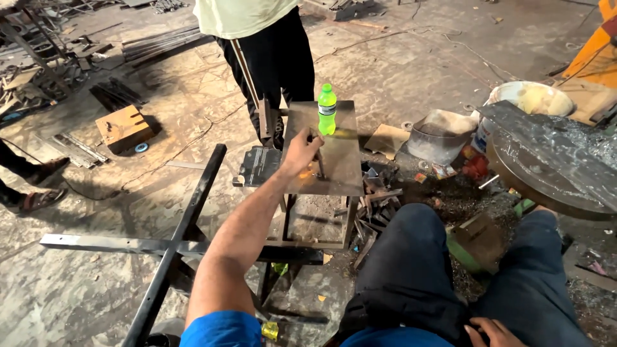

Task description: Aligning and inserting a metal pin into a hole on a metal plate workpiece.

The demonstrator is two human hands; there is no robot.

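My left hand (301,150) reaches forward over a small metal table (337,170) and grips a thin dark metal rod (319,160) that stands on the tabletop. A green plastic bottle (327,110) stands upright at the far end of the same tabletop, just beyond my fingers. My right hand (493,332) rests on my lap at the bottom edge, fingers loosely curled, holding nothing that I can see. My knees in dark trousers fill the lower right.
Another person in black trousers (273,61) stands behind the table. Black steel bars (183,222) form a cross on the floor at left. A round metal slab (549,164), a pot (436,136), a white bucket (530,99) and scrap lie at right. Someone's sandalled feet (38,186) at far left.
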